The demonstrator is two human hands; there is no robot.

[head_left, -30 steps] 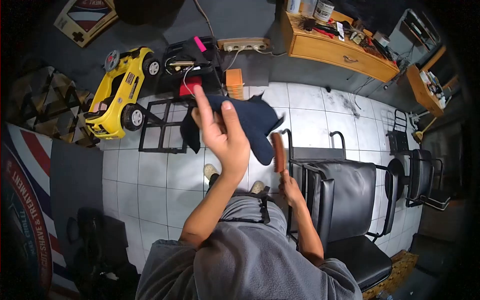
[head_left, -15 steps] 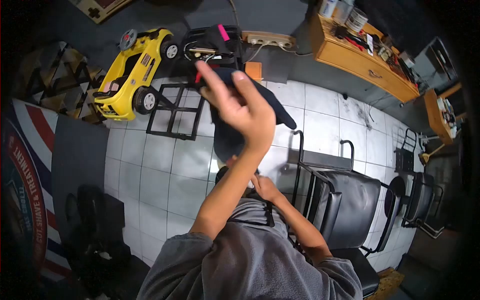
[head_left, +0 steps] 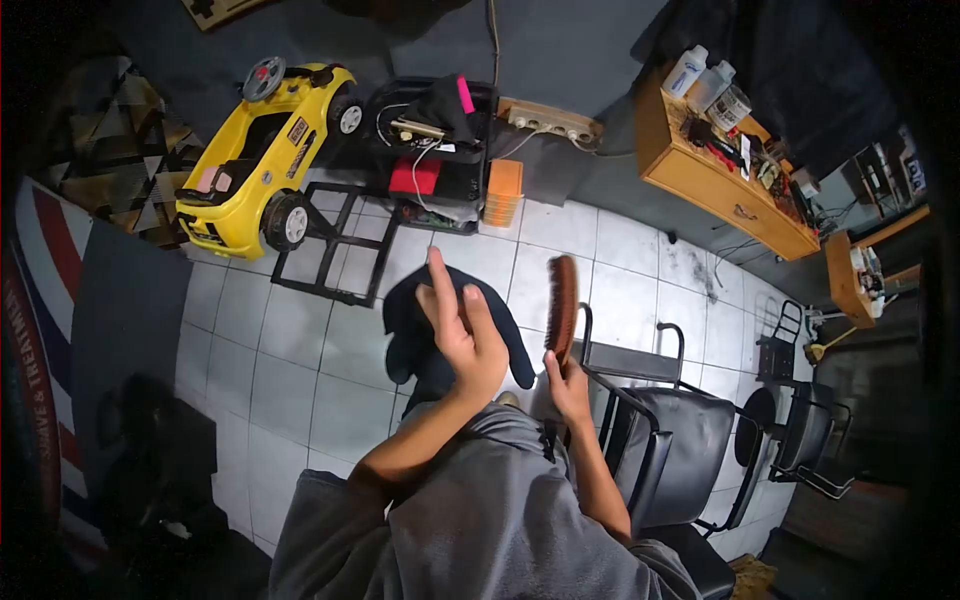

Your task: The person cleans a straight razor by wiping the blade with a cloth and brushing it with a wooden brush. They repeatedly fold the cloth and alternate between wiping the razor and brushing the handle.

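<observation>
In the head view my right hand [head_left: 569, 386] is wrapped round the lower end of a brown brush [head_left: 562, 310]. The brush stands almost upright, its dark bristles turned left. To its left, my left hand [head_left: 467, 350] is raised with the index finger stretched up and the thumb apart from it; the other fingers are partly hidden. Behind and around this hand spreads a dark navy, cloth-like shape [head_left: 500, 325] with rounded lobes on both sides. I cannot tell whether the left hand touches it.
A black chair [head_left: 685, 440] stands close on my right. Ahead are a yellow toy car [head_left: 250, 190], a black metal frame [head_left: 335, 240], a black trolley [head_left: 480, 105] and an orange box [head_left: 503, 190]. A wooden drawer shelf [head_left: 735, 200] with bottles hangs at the right.
My left hand and the dark shape have come down and nearer to my body. My right hand has risen and moved right from beside the left forearm, bringing the brush into full view.
</observation>
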